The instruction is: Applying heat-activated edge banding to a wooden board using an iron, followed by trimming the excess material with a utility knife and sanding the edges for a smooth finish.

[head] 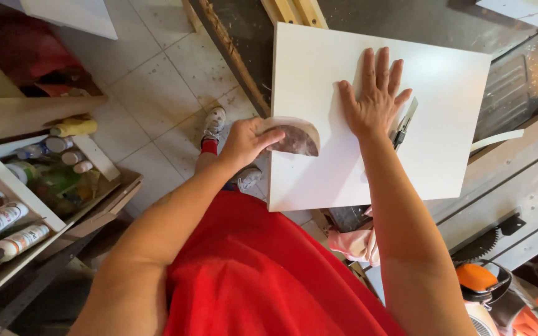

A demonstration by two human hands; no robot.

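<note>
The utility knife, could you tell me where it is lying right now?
In the head view the utility knife lies on the white board, right of centre, just beside the right hand pressed flat there, partly hidden under its little finger.

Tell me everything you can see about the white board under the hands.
The white board is a flat, smooth square panel, apparently laminated, lying on a workbench with its near-left corner overhanging. The right hand presses flat on it; the left hand holds a round sanding disc at its left edge. A utility knife rests on it.
</note>
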